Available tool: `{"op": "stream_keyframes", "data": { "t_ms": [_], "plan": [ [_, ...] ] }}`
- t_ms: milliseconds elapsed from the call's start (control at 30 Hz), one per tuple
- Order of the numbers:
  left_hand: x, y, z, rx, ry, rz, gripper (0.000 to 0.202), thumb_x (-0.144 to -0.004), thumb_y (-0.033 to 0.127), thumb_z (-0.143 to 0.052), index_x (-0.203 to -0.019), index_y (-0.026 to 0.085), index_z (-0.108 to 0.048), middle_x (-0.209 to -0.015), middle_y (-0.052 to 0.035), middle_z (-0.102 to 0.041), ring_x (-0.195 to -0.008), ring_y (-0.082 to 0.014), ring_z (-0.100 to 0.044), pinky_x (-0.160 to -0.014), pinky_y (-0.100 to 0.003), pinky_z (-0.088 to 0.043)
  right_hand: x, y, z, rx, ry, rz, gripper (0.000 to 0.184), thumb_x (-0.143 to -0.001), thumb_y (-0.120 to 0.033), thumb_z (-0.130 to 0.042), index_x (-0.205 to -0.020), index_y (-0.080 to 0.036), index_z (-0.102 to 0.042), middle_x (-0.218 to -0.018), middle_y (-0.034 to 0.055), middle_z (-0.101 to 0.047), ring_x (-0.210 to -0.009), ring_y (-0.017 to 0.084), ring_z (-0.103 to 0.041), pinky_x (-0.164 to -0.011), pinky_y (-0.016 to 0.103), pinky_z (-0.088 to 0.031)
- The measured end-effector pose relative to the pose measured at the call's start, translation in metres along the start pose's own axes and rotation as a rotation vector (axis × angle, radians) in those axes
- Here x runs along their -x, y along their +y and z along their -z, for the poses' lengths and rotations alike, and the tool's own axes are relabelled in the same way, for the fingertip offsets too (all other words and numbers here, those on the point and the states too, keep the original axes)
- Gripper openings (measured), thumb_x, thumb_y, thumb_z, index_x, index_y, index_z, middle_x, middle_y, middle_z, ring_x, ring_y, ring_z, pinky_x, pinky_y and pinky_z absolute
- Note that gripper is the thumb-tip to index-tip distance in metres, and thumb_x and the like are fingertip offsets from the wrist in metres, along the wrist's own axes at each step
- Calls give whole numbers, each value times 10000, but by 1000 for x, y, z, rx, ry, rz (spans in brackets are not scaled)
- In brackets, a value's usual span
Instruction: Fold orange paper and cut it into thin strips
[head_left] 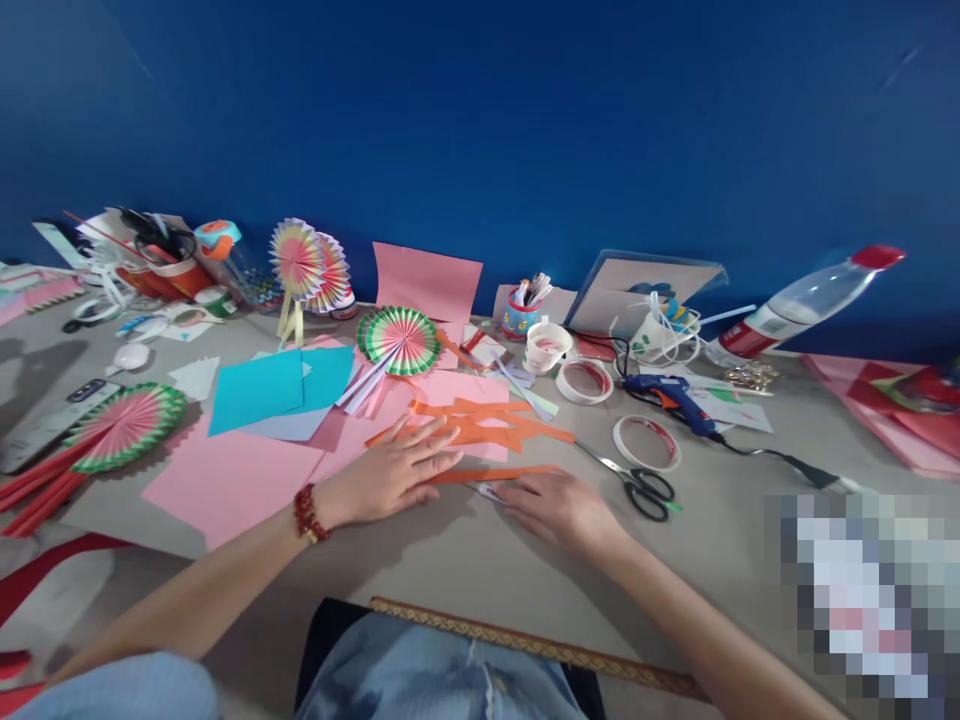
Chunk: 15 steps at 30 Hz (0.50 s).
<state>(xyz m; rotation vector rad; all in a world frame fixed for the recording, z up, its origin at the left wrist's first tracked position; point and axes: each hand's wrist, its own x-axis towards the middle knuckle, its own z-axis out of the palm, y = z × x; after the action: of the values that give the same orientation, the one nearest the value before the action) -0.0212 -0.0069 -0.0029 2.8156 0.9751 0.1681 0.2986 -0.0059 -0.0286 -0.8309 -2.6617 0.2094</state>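
My left hand (401, 468) lies palm down with its fingers spread, the fingertips at the left end of a narrow orange paper strip (491, 474). At the strip's right end is my right hand (566, 510), its fingers pressed together on it and partly hidden. A small white object (489, 491) shows beside the right fingertips; its kind is unclear. Beyond the hands, several cut orange paper pieces (480, 425) lie in a loose pile. Black-handled scissors (630, 478) rest to the right, their blade tips near this pile.
Pink sheets (240, 475) and blue paper (259, 395) cover the left. Folded paper fans (403, 341) (131, 428) lie there too. Tape rolls (646, 443), a blue glue gun (679, 398) with its cord, and a tilted plastic bottle (806, 305) are at right. A blue wall (480, 130) stands behind.
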Motion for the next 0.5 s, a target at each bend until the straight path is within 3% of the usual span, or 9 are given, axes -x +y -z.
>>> {"op": "stream_keyframes", "data": {
  "t_ms": [100,233,500],
  "plan": [
    [-14,-20,7,39,-52,-76,495,-1071,446,-391,-1556,439,-292,-1672,15,-146,-1556,-285,-131,-1244,-573,-56,-1,1,1,-3,-5,35,302,-1041,-260,-442,-1212,-250,-690,-860,40,-695,-753,149,-643,-716,253,-468],
    [-29,-29,1,63,-130,-161,471,-1059,431,-440,-1507,525,-325,-1675,73,-85,-1559,-290,-94,-1236,-579,-96,0,-2,2,19,-18,22,304,-1026,-242,-442,-1198,-252,-692,-834,32,-682,-757,157,-637,-720,255,-461],
    [-32,-30,-5,114,-166,-156,481,-1057,443,-451,-1503,542,-299,-1675,84,-51,-1557,-305,-80,-1241,-570,-86,-4,-4,6,-7,-31,12,301,-1013,-225,-444,-1171,-246,-700,-858,40,-695,-770,154,-642,-738,253,-463]
  ]
}}
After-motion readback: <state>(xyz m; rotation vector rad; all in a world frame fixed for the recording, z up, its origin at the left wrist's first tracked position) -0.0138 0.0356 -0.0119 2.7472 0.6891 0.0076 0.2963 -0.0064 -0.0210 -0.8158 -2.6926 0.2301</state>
